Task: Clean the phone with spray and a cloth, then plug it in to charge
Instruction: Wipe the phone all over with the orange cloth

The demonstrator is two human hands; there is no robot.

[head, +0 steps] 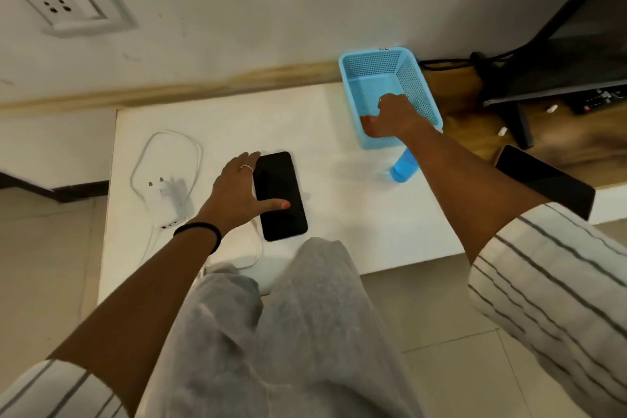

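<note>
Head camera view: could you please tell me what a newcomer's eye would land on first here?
Brightest is the blue basket at the back right of the white table, with the right hand reaching into it. Next comes the black phone, lying flat mid-table, with the left hand open beside it, thumb across the screen. The white charger and its looped cable lie to the left.

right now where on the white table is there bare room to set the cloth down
Widest bare patch: between the phone and the blue bottle, in front of the basket. Another strip lies behind the phone toward the wall. The left end is crowded by the charger and its cable, with the left hand on the phone.
</note>
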